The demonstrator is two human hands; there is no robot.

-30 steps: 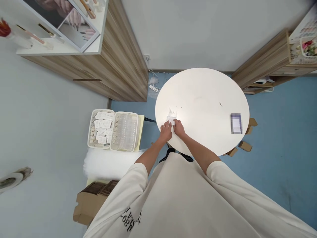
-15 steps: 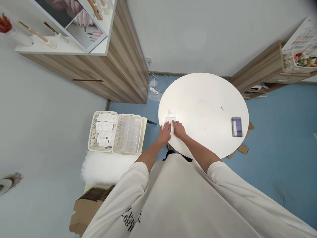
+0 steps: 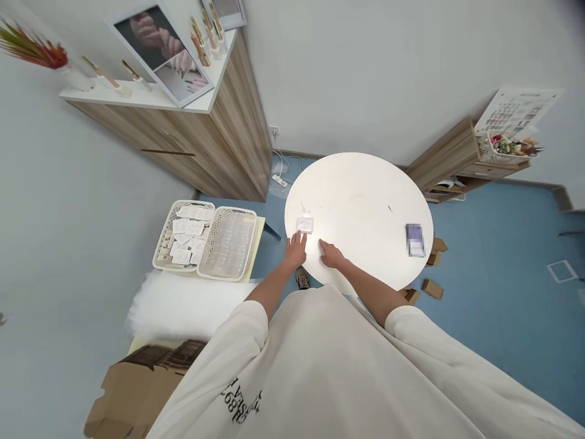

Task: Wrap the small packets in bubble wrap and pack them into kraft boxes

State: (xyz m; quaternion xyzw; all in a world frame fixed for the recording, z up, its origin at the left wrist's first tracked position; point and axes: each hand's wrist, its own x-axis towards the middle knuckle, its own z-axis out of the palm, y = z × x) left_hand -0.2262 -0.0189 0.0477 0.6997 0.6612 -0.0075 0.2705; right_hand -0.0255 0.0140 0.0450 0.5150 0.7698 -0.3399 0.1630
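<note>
A small, flat, pale transparent box (image 3: 304,225) lies near the left edge of the round white table (image 3: 365,189). My left hand (image 3: 297,250) is just on the near side of it, fingers stretched and apart, their tips at or touching the box's near edge. To the right of the box, my right hand (image 3: 331,253) rests on the tabletop with its index finger extended and nothing visible in it. A thin clear scrap (image 3: 304,208) lies just beyond the box.
Two white baskets (image 3: 227,244) stand at the left, one with printed cards (image 3: 188,227), the other with clear plastic cases. A white fluffy roll (image 3: 187,305) and an open carton (image 3: 132,390) are nearer me. A pixelated phone-like object (image 3: 415,240) lies on the table's right.
My right hand has come away from the box, to its right. My left hand has drawn back slightly to the near edge, leaving the box more exposed. The camera view has tilted.
</note>
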